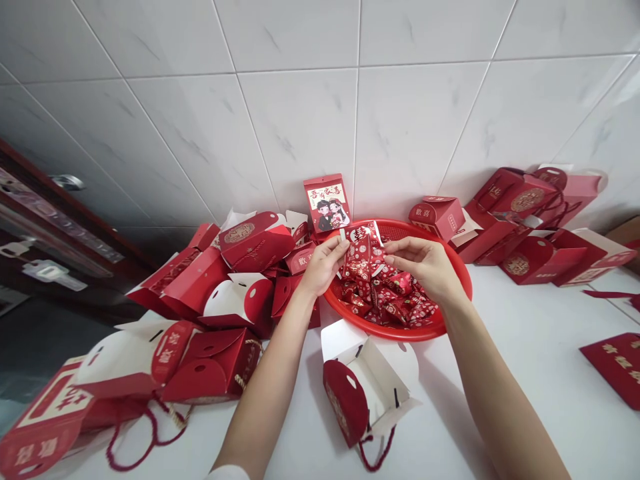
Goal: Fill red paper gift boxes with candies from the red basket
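Over the back of a red plastic basket point(457, 267), my left hand point(323, 265) pinches a red wrapped candy packet point(361, 245) with white dots and a dark printed character. My right hand point(417, 263) is at the packet's right side, thumb and fingertips drawn together; what lies between them is too small to make out. Several red wrapped candies point(395, 300) fill the basket below both hands. In front of it stands an open gift box point(370, 387), red outside and white inside, with a dark red cord handle.
Many red gift boxes point(255, 240) crowd the left side, some with flaps up. More boxes point(525, 200) stand at the back right. A small card box with a cartoon couple point(327, 203) leans on the tiled wall. A red envelope point(615, 367) lies at the right edge.
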A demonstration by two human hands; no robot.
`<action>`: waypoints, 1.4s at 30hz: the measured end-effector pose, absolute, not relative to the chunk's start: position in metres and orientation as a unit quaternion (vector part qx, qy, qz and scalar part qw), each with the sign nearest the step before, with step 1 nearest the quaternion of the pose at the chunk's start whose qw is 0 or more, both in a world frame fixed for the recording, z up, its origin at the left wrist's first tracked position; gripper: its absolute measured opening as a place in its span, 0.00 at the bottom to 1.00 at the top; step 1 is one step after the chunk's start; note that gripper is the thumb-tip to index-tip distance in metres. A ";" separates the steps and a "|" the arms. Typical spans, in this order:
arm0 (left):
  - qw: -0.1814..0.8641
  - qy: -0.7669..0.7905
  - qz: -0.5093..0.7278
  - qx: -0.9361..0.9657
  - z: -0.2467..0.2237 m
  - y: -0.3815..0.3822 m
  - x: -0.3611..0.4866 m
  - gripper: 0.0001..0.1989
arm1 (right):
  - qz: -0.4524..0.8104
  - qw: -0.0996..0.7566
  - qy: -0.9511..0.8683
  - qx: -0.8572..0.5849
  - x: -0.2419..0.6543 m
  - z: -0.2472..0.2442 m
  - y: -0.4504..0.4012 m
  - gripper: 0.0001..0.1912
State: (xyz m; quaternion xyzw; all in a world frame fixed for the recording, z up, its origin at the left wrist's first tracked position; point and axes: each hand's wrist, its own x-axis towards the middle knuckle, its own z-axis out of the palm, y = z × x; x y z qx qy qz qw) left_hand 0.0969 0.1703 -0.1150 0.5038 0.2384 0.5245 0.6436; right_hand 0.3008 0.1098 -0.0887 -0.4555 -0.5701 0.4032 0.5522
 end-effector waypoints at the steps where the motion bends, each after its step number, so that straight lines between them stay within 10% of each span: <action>1: 0.642 0.237 0.526 0.505 -0.115 0.170 0.097 0.17 | 0.405 0.556 -0.565 -0.455 0.301 -0.089 0.110 0.19; 25: 0.411 0.294 0.534 0.678 -0.105 0.158 0.106 0.28 | 0.395 0.519 -0.554 -0.517 0.310 -0.079 0.107 0.21; 35: 0.490 0.300 0.543 0.612 -0.114 0.167 0.103 0.26 | 0.185 0.214 -0.684 -0.672 0.353 -0.078 0.106 0.03; 42: 0.530 0.309 0.521 0.594 -0.119 0.173 0.101 0.25 | 0.064 0.171 -0.673 -0.717 0.357 -0.090 0.115 0.24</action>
